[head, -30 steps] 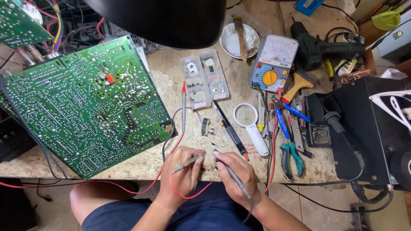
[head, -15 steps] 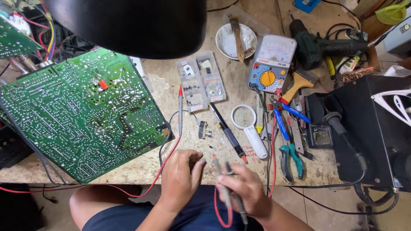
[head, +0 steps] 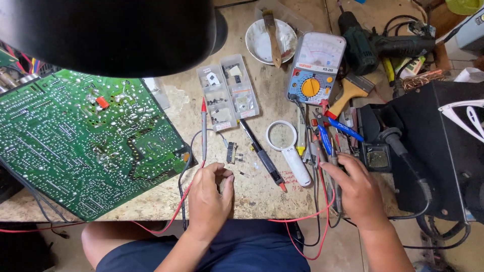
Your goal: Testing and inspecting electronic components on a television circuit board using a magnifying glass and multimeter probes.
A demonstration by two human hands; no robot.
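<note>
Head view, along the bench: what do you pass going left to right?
Green circuit board → red probe → left hand → clear parts boxes → magnifying glass → right hand → black case.

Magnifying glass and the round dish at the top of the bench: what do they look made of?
Magnifying glass: white handle and rim look like glossy moulded plastic; the lens is clear, glass or acrylic, can't tell which. Dish: looks like glazed white ceramic, with a smooth shiny rim and a stained inside; enamelled metal is possible.
</note>
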